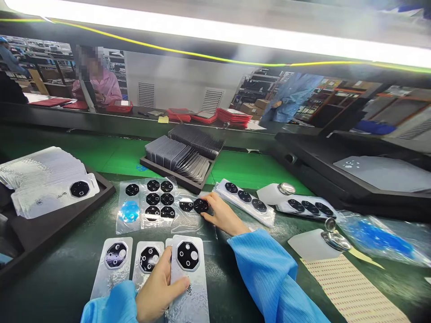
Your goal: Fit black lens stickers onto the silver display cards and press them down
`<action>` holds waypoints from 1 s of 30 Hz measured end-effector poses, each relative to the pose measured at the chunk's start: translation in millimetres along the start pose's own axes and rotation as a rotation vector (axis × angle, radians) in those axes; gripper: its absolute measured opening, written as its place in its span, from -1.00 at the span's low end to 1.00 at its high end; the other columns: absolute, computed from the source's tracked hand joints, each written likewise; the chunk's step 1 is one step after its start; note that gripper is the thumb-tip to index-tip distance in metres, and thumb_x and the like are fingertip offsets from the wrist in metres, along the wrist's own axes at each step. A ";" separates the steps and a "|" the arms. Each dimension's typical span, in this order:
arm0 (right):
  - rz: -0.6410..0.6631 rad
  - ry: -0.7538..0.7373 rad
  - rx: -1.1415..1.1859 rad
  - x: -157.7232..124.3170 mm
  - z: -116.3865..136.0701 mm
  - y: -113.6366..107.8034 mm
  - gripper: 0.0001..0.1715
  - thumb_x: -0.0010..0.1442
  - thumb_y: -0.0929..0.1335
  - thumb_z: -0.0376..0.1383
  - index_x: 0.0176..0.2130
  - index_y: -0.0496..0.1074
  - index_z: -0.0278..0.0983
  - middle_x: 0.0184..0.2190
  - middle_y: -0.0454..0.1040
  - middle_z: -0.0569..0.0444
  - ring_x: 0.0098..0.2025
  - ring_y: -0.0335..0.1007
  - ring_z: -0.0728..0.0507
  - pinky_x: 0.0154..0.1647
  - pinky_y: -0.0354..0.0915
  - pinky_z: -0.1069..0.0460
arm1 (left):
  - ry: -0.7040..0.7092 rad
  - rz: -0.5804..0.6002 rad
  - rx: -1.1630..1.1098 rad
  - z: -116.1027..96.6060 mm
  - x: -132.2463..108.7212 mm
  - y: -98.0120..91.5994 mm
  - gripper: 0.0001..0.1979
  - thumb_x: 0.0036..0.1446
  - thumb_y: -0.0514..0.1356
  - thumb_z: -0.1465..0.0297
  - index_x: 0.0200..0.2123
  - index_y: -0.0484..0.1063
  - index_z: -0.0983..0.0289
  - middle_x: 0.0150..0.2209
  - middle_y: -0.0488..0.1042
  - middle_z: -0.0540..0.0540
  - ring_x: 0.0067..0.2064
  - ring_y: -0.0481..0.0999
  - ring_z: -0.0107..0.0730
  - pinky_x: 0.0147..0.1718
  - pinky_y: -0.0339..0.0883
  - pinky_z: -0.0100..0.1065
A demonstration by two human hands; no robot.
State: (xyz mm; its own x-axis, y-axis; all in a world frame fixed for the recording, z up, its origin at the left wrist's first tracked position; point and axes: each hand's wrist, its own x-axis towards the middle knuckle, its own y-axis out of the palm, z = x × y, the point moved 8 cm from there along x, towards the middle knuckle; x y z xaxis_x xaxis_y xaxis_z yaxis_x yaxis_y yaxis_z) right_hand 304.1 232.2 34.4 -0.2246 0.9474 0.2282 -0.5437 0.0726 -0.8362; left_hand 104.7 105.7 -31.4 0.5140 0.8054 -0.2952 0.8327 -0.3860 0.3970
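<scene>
My left hand (158, 291) grips a silver phone back cover (188, 278) with a black octagonal camera ring, thumb pressed on its face. Two more covers (116, 264) lie flat to its left. My right hand (222, 215) reaches forward, fingertips pinched on a black round camera lens piece (201, 205) lying on a clear film sheet (151, 204) that carries several such black pieces and one blue disc (130, 211). Both sleeves are blue.
A black tray (60, 215) of stacked covers is at left. A tray of dark plates (183, 157) sits behind the film. Strips of lens pieces (245, 199) and two white bottles (316, 242) lie to the right. A perforated sheet (353, 291) is at lower right. Other people work beyond the bench.
</scene>
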 end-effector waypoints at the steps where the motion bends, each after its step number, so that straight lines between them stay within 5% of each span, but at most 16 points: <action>1: -0.017 -0.016 0.016 -1.5 1.0 -2.3 -0.52 0.04 0.37 -0.41 -0.01 0.34 -0.25 -0.12 0.32 -0.03 -0.05 0.34 -0.23 0.00 0.32 -0.15 | 0.007 0.025 -0.008 -4.2 -0.8 3.7 -0.13 0.02 0.34 0.35 0.32 -0.04 0.19 0.36 0.02 0.17 0.38 -0.03 -0.08 0.35 -0.25 -0.02; 7: -0.111 -0.050 0.128 -18.7 -1.3 -19.9 -0.55 0.10 0.37 -0.28 0.01 0.30 -0.19 -0.04 0.30 -0.03 -0.06 0.35 -0.20 -0.01 0.35 -0.14 | -0.022 0.095 -0.067 -22.9 -5.6 18.9 -0.25 0.08 0.30 0.40 0.29 0.05 0.18 0.30 0.18 0.15 0.37 0.00 -0.10 0.34 -0.17 -0.04; 16: -0.121 0.056 0.167 -30.6 -15.4 -17.9 -0.59 0.13 0.37 -0.21 -0.01 0.34 -0.19 -0.17 0.51 0.04 -0.19 0.49 -0.18 -0.12 0.43 -0.12 | -0.076 0.076 -0.061 -19.1 -7.2 18.8 -0.31 0.09 0.28 0.44 0.26 0.12 0.15 0.36 0.03 0.05 0.41 -0.24 -0.14 0.36 -0.37 -0.04; 23: -0.182 0.060 0.072 -25.1 -14.0 -13.2 -0.56 0.06 0.37 -0.24 -0.04 0.35 -0.24 -0.02 0.36 -0.11 0.03 0.35 -0.29 0.06 0.30 -0.20 | -0.102 0.090 -0.034 -20.8 -7.3 20.0 -0.27 0.09 0.28 0.42 0.29 0.08 0.17 0.34 0.09 0.10 0.41 -0.26 -0.12 0.35 -0.45 -0.01; 30: -0.155 0.150 0.019 -26.4 -15.6 -9.6 -0.66 0.06 0.37 -0.20 -0.14 0.34 -0.23 -0.34 0.46 0.04 -0.34 0.43 -0.18 -0.28 0.37 -0.08 | -0.104 0.086 -0.064 -22.6 -5.9 22.6 -0.27 0.10 0.28 0.39 0.29 0.06 0.19 0.31 0.15 0.13 0.39 -0.05 -0.13 0.35 -0.25 -0.06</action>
State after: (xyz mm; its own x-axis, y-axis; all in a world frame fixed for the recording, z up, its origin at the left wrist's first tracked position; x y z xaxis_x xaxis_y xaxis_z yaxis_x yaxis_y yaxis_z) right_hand 327.9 211.4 28.7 -0.0150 0.9611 0.2757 -0.5776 0.2167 -0.7870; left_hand 115.8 102.4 -1.0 0.6046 0.7180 -0.3449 0.7713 -0.4196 0.4785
